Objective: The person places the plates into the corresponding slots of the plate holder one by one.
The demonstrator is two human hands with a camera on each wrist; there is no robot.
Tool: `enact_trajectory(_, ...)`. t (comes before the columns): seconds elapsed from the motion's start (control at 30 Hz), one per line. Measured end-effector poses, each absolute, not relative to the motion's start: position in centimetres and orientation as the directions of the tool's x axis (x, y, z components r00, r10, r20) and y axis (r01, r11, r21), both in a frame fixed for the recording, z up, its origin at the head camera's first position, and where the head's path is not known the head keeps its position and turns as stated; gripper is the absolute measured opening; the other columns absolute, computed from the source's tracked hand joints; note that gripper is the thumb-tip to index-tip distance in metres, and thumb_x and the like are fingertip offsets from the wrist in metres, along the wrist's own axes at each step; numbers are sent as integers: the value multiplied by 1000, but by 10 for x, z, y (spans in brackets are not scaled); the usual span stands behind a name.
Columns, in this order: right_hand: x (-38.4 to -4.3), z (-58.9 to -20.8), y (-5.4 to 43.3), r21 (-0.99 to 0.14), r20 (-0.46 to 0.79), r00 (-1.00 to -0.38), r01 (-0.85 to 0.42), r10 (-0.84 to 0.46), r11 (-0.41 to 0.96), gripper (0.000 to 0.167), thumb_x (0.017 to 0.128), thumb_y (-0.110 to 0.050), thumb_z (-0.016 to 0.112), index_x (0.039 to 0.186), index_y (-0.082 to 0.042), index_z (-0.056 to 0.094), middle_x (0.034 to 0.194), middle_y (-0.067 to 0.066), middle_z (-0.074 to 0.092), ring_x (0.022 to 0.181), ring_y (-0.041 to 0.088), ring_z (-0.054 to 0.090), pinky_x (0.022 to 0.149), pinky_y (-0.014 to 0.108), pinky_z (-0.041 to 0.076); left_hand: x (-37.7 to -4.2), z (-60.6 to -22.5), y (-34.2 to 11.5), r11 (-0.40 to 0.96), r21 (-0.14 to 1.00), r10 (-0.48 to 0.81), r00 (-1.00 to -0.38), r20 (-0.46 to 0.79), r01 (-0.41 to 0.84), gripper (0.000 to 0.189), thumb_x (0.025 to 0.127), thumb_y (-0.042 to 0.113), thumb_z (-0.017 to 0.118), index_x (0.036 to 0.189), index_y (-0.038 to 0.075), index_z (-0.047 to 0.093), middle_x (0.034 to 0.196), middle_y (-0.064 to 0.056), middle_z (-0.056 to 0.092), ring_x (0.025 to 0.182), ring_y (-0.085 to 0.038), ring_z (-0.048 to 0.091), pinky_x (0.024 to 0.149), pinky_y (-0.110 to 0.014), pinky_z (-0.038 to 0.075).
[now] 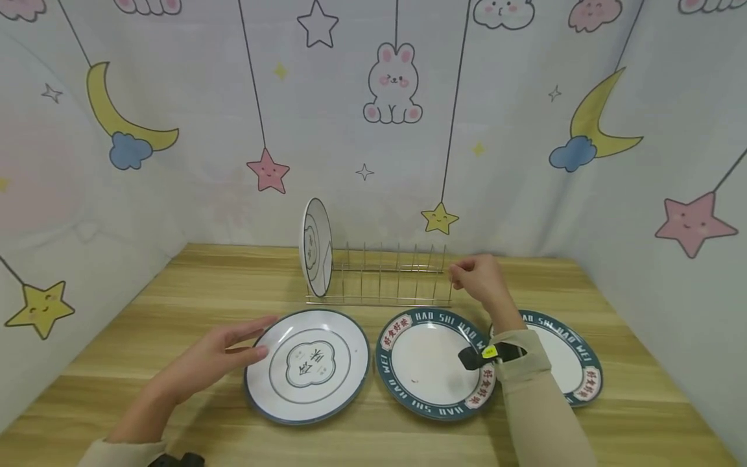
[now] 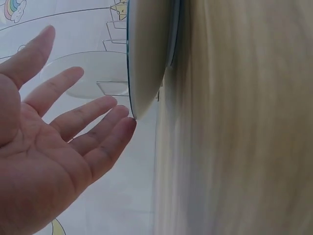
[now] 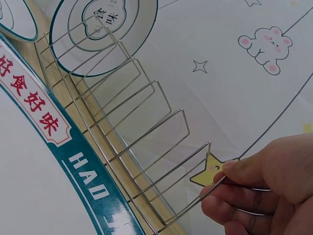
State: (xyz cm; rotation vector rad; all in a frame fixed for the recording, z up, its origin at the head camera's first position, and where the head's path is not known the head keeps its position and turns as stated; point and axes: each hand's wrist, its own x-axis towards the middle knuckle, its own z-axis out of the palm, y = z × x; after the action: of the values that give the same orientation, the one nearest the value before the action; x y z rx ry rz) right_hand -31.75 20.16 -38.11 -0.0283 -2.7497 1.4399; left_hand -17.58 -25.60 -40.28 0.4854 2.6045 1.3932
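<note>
My right hand [image 1: 483,280] pinches the right end wire of a metal dish rack [image 1: 379,302] between thumb and fingers, as the right wrist view shows. In the rack's left end a white plate [image 1: 316,250] with a thin dark rim stands upright. My left hand [image 1: 213,355] is spread at the left edge of a similar white plate [image 1: 347,373] lying flat, its fingertips right at the rim. In the left wrist view the fingers [image 2: 112,147] are loosely extended, with that plate's edge [image 2: 142,63] beside them.
Two white plates with green lettered rims lie to the right, one in the middle [image 1: 432,370] and one farther right [image 1: 574,353], partly hidden by my right forearm. A white printed curtain [image 1: 362,143] hangs behind the wooden table [image 1: 233,272] and along its sides.
</note>
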Motion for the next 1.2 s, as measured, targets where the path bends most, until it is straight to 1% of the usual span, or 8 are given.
enact_trajectory(0.07, -318, -381, 201, -822, 24, -999, 1, 36, 569, 23, 100, -21, 60, 106, -1, 71, 97, 13, 68, 84, 23, 66, 90, 43, 54, -176, -403, -257, 509, 836, 349, -937, 18, 205, 57, 96, 32, 66, 146, 14, 49, 150, -1, 45, 140, -30, 34, 105, -36, 43)
enact_trajectory(0.23, -318, -379, 202, -826, 23, -999, -2, 31, 563, 23, 100, -20, 60, 107, -1, 71, 97, 14, 68, 84, 24, 66, 88, 42, 54, -176, -406, -258, 486, 856, 346, -938, -2, 178, 55, 96, 31, 66, 146, 12, 50, 150, -5, 46, 141, -37, 31, 109, -59, 34)
enact_trajectory(0.3, -317, -378, 202, -827, 20, -999, 0, 31, 562, 23, 100, -20, 60, 108, -1, 71, 99, 14, 68, 86, 24, 65, 89, 42, 54, -178, -407, -259, 479, 864, 336, -942, -19, 153, 56, 96, 31, 66, 145, 10, 50, 149, -7, 47, 141, -39, 31, 109, -60, 33)
enact_trajectory(0.43, -316, -377, 203, -827, 13, -999, 11, 39, 563, 24, 101, -21, 60, 108, -1, 71, 99, 14, 68, 88, 25, 64, 89, 43, 53, -180, -409, -259, 474, 873, 325, -944, -50, 117, 57, 96, 32, 66, 145, 8, 50, 149, -11, 47, 140, -40, 33, 109, -55, 36)
enact_trajectory(0.63, -315, -376, 203, -827, 12, -999, 16, 46, 562, 24, 100, -22, 60, 108, -2, 71, 98, 14, 68, 88, 26, 64, 89, 42, 53, -182, -409, -259, 501, 859, 329, -941, -78, 104, 57, 95, 34, 66, 144, 10, 51, 150, -11, 45, 140, -40, 34, 110, -57, 34)
enact_trajectory(0.93, -316, -376, 203, -830, 10, -999, 13, 39, 557, 25, 101, -21, 59, 109, -1, 71, 99, 14, 68, 88, 25, 64, 87, 41, 53, -184, -417, -258, 507, 859, 318, -941, -114, 67, 55, 95, 32, 67, 143, 10, 53, 154, -16, 38, 141, -42, 30, 112, -61, 27)
enact_trajectory(1.13, -316, -376, 202, -831, 2, -999, 19, 36, 556, 24, 100, -21, 60, 109, -1, 71, 99, 14, 68, 86, 24, 65, 90, 43, 53, -184, -423, -255, 510, 860, 304, -942, -144, 33, 56, 94, 33, 68, 142, 7, 53, 152, -22, 39, 141, -44, 27, 114, -61, 22)
enact_trajectory(1.2, -315, -376, 201, -832, -1, -999, 18, 32, 554, 24, 100, -21, 60, 109, -1, 70, 99, 14, 67, 86, 24, 65, 90, 43, 54, -184, -424, -254, 504, 863, 300, -943, -145, 27, 56, 94, 32, 68, 142, 7, 53, 152, -22, 39, 142, -43, 27, 115, -61, 21)
